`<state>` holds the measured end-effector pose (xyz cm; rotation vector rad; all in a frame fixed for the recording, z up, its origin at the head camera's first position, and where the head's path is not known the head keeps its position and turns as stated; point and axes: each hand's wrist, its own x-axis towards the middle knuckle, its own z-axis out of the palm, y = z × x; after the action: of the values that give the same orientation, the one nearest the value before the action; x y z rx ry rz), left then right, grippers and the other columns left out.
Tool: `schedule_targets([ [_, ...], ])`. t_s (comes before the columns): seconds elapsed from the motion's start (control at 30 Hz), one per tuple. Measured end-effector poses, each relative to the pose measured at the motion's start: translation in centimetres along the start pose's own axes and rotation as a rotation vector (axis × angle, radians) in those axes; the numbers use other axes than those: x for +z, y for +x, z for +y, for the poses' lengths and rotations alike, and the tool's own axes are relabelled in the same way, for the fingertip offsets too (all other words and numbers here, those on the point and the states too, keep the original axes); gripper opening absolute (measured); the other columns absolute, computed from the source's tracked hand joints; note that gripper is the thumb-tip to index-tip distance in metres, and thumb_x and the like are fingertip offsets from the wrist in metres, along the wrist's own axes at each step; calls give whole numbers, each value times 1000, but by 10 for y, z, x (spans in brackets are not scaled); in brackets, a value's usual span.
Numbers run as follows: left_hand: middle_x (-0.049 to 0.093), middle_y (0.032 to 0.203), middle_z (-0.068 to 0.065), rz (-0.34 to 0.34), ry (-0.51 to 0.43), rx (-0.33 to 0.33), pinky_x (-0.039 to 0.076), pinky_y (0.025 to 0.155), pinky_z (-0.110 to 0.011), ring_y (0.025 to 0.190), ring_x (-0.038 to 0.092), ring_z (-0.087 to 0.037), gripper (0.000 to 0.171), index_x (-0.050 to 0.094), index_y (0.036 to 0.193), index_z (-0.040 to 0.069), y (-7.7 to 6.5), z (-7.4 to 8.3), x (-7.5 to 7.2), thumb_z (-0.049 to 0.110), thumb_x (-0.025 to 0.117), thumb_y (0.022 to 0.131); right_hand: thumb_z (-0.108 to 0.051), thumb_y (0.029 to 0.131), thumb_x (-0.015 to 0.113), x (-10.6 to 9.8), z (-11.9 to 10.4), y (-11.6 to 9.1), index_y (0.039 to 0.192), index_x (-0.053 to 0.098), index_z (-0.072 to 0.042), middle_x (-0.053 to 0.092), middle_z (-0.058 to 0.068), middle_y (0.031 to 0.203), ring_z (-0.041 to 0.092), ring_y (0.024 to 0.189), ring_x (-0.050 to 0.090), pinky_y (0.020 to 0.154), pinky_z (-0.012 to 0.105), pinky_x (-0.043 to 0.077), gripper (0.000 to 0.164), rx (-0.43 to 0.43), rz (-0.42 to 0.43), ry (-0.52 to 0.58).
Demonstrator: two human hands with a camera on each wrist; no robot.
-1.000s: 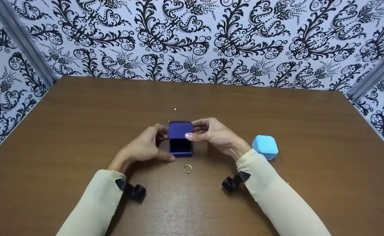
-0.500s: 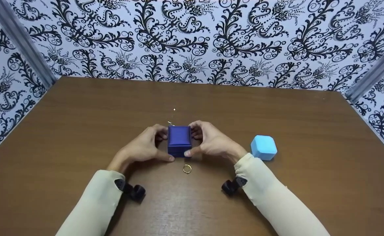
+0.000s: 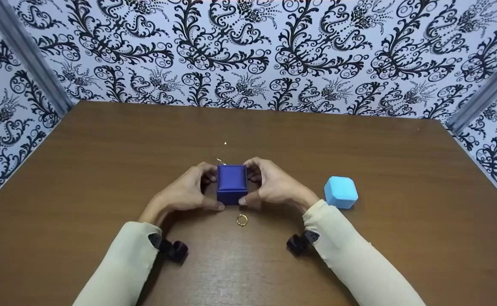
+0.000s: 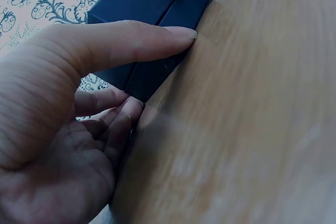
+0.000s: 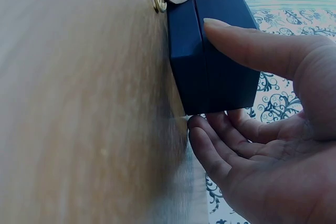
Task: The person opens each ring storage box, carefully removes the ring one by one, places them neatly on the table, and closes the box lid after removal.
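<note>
A purple-blue ring box, its lid down, sits on the table between both hands. My left hand grips it from the left; in the left wrist view the thumb lies across the side of the dark box, with fingers bent at the back corner. From the right, my right hand holds it too. The right wrist view has that thumb on the lid part of the box, fingertips by its rear edge. In front of the box lies a gold ring.
A light-blue rounded box stands beside the right forearm. Behind the ring box lie a thin, shiny chain-like piece and a tiny bright piece. Patterned panels border the brown table at the back and sides.
The ring box's raised lid has come down and closed. My right thumb has moved from the lid down toward the front edge. My left hand has stayed nearly still.
</note>
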<state>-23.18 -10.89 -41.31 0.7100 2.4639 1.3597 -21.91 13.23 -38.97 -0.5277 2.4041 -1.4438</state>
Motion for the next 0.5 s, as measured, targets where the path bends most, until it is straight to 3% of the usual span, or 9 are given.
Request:
schedule_targets([
  [0.27,58,114,-12,-1,-3,-2,40,104,-44,111,54,-29,75,59,123,-2,0,0,0,12,96,61,6,62,90,0,-2,-1,127,52,5,63,15,111,28,103,60,99,44,47,75,1,14,11],
  [0.5,59,114,-14,6,-6,-14,40,104,-44,111,54,-30,76,57,124,-2,-1,0,0,13,97,60,-1,61,94,-5,-10,-3,131,53,5,65,14,117,30,110,61,102,41,47,81,21,8,-74],
])
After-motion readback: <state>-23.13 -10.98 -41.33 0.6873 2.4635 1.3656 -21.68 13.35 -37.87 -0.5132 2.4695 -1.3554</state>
